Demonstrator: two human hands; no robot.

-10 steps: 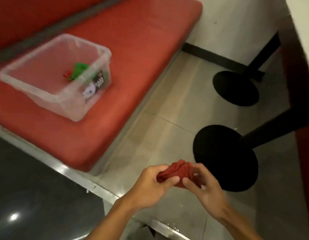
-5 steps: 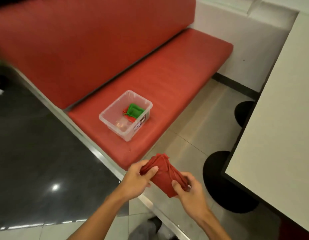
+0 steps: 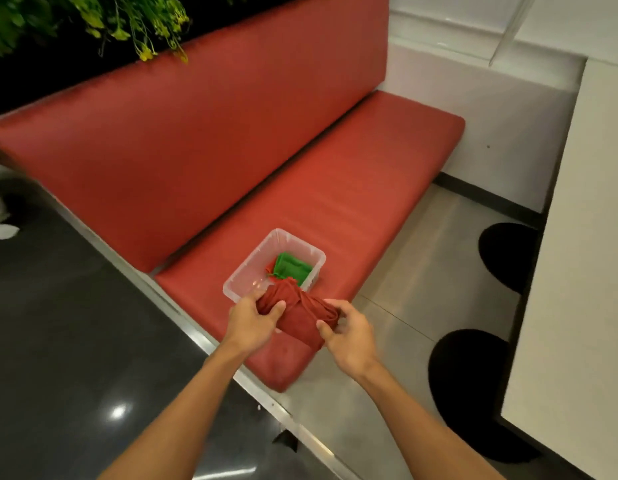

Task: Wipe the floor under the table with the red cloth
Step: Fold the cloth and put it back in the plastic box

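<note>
Gripping one red cloth [image 3: 299, 315], left hand [image 3: 254, 325] and right hand [image 3: 349, 339] share it.

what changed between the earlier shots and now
The view rose from low down. The left hand and right hand carried the red cloth from above the floor by the black table base to the bench edge, beside the clear tub. Unchanged: both hands still grip the bunched cloth; the tub, with its green cloth, sits on the bench.

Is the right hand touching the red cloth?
Touching. The head view shows the right hand pinching one end of the red cloth, thumb on the fabric.
</note>
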